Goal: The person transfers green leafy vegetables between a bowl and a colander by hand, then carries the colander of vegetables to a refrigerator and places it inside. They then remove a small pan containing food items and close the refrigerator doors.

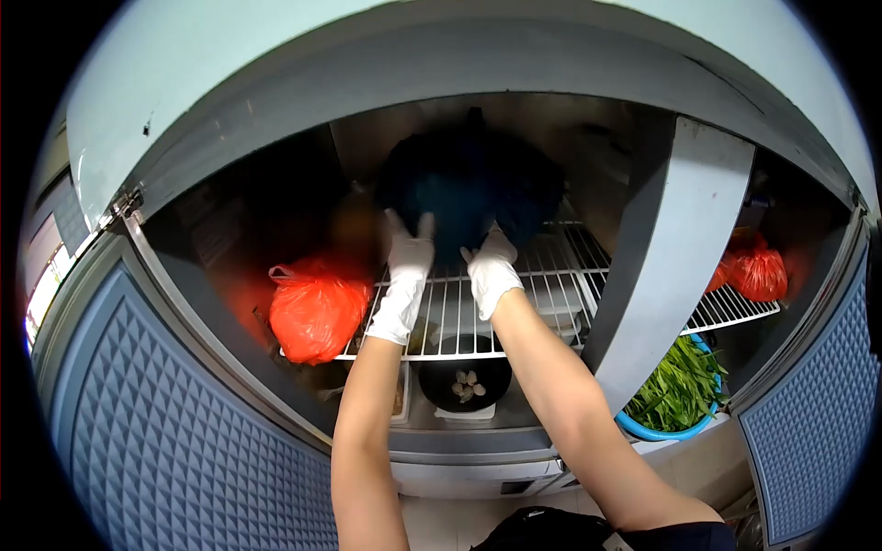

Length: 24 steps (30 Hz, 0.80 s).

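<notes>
Both my hands wear white gloves and reach into an open refrigerator, over a white wire shelf (446,342). Between and behind them is a large dark blue bundle, seemingly a plastic bag (441,197), dim in the shadow. My left hand (410,250) is at its lower left side, thumb and a finger apart against it. On the lower right side, my right hand (493,261) grips it, thumb toward the middle and the other fingers partly hidden. The bag's underside and contents cannot be made out. Left of my left hand sits a knotted red plastic bag (317,314).
Below the shelf stands a black bowl (441,384) with several small pale pieces. A grey upright post (684,239) divides the compartments. Right of it are a red bag (758,274) and a blue basin (666,432) of green leaves. Textured doors (184,413) hang open on both sides.
</notes>
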Available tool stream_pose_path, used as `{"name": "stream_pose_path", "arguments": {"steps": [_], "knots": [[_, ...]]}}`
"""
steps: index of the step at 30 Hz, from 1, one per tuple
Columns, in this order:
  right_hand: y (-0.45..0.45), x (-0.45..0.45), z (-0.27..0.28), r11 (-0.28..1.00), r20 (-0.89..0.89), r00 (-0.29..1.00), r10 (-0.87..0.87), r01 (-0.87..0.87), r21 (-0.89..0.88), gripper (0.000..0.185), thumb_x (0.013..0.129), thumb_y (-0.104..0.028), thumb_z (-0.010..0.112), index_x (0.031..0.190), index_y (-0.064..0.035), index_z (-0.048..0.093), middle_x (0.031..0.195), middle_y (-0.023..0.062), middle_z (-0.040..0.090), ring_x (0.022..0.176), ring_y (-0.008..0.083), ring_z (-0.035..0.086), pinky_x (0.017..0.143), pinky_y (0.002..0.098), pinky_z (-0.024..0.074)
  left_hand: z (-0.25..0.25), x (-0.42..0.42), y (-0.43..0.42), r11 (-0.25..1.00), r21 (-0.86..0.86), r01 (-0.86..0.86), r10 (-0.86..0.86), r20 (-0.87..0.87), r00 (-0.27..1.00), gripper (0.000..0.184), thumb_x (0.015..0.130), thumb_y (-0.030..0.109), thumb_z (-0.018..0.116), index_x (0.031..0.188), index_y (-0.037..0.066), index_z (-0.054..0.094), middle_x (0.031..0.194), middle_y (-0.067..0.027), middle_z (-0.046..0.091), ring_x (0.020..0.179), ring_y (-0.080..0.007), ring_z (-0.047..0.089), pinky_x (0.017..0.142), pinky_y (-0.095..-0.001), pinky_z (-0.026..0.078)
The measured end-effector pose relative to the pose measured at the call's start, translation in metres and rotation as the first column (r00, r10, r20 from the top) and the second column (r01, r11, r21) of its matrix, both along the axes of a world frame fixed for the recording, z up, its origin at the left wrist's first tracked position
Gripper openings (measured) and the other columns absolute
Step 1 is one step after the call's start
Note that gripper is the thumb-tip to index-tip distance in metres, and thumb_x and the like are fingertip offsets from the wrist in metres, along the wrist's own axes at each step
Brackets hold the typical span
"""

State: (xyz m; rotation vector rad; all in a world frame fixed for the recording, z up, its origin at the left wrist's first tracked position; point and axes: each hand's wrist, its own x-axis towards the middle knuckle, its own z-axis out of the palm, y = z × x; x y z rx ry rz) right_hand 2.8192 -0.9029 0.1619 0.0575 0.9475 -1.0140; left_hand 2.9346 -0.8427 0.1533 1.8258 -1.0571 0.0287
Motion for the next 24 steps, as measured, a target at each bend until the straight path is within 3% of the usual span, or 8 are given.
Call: {"name": "stream_pose_path", "arguments": {"steps": [4, 5, 6, 8, 12, 18, 22, 24], "knots": [[-0.018, 0.038, -0.041, 0.972, -0.109, 0.977, -0.184, 0.164, -0.171, 0.047, 0.078, -0.03, 0.07, 0.107, 0.003, 0.053, 0.095, 0.0153, 0.063, 0.078, 0.0252, 0.06, 0.067, 0.0322, 0.049, -0.022, 0.012, -0.016, 0.983, 0.166, 0.083, -0.104, 0.124, 0.987, 0.12, 0.071, 0.043, 0.074, 0.143, 0.004, -0.013, 0.148, -0.0283, -0.004, 0.132, -0.0425, 0.026, 0.106, -0.035, 0.031], [-0.02, 0.055, -0.045, 0.971, -0.358, 0.927, -0.114, 0.027, -0.239, 0.057, 0.086, -0.037, 0.063, 0.123, 0.0043, 0.049, 0.121, 0.0155, 0.058, 0.099, 0.0226, 0.06, 0.082, 0.0275, 0.0462, -0.012, 0.013, -0.019, 0.973, 0.214, 0.082, -0.1, 0.078, 0.992, 0.118, 0.072, 0.047, 0.072, 0.143, 0.002, -0.01, 0.149, -0.0264, -0.002, 0.135, -0.0405, 0.015, 0.11, -0.0373, 0.02], [-0.036, 0.054, -0.07, 0.968, -0.068, 0.99, -0.12, 0.102, -0.228, 0.035, 0.078, -0.033, 0.07, 0.088, -0.0021, 0.057, 0.07, 0.0085, 0.057, 0.055, 0.0204, 0.053, 0.049, 0.0324, 0.0423, -0.005, 0.014, -0.02, 0.96, 0.266, 0.084, -0.094, 0.028, 0.995, 0.116, 0.073, 0.05, 0.069, 0.143, -0.001, -0.008, 0.15, -0.0245, -0.001, 0.139, -0.0385, 0.004, 0.114, -0.0396, 0.009], [-0.045, 0.062, -0.086, 0.985, -0.236, 0.97, 0.055, -0.092, -0.146, 0.031, 0.079, -0.031, 0.068, 0.087, -0.0039, 0.056, 0.061, 0.0056, 0.052, 0.049, 0.02, 0.049, 0.044, 0.0352, 0.0395, -0.008, 0.027, -0.037, 0.923, 0.364, -0.125, 0.014, 0.293, 0.956, 0.11, 0.074, 0.057, 0.064, 0.144, -0.003, 0.003, 0.15, -0.0237, 0.007, 0.139, -0.0349, 0.007, 0.114, -0.0404, 0.007], [0.092, -0.005, -0.006, 0.892, -0.128, 0.983, 0.129, -0.171, -0.419, 0.037, 0.088, -0.016, 0.054, 0.122, -0.0027, 0.048, 0.13, 0.0164, 0.046, 0.124, 0.0269, 0.042, 0.099, 0.033, 0.0359, -0.014, 0.036, -0.068, 0.844, 0.407, -0.349, 0.203, 0.359, 0.911, 0.1, 0.076, 0.052, 0.065, 0.143, -0.002, 0.014, 0.148, -0.0211, 0.019, 0.136, -0.034, 0.021, 0.112, -0.0418, 0.017], [0.2, -0.097, 0.002, 0.257, -0.398, 0.804, 0.442, -0.539, -0.802, 0.036, 0.092, -0.008, 0.05, 0.128, -0.0027, 0.046, 0.126, 0.0085, 0.049, 0.115, 0.0172, 0.048, 0.098, 0.0302, 0.0387, -0.018, 0.038, -0.066, 0.916, 0.295, -0.273, 0.188, 0.286, 0.939, 0.08, 0.081, 0.042, 0.063, 0.138, -0.003, 0.029, 0.14, -0.0222, 0.035, 0.13, -0.0352, 0.034, 0.109, -0.0411, 0.024], [0.224, -0.176, -0.025, -0.223, -0.647, 0.689, 0.327, -0.609, -0.762, 0.024, 0.092, -0.011, 0.054, 0.113, -0.0001, 0.059, 0.116, 0.0112, 0.059, 0.103, 0.02, 0.058, 0.091, 0.0304, 0.0451, -0.041, 0.057, -0.071, 0.903, 0.299, -0.308, 0.141, 0.47, 0.871, 0.093, 0.079, 0.045, 0.065, 0.14, -0.005, 0.017, 0.145, -0.0242, 0.025, 0.132, -0.0339, 0.03, 0.108, -0.0438, 0.026], [0.234, -0.23, -0.023, -0.168, -0.683, 0.628, 0.373, -0.678, -0.715, 0.02, 0.091, -0.011, 0.055, 0.106, -0.0001, 0.062, 0.111, 0.0114, 0.062, 0.104, 0.0198, 0.057, 0.091, 0.0319, 0.0452, -0.048, 0.061, -0.068, 0.888, 0.393, -0.239, 0.043, 0.447, 0.893, 0.091, 0.08, 0.044, 0.063, 0.14, -0.006, 0.016, 0.14, -0.0271, 0.032, 0.129, -0.036, 0.036, 0.106, -0.0444, 0.029]]}}
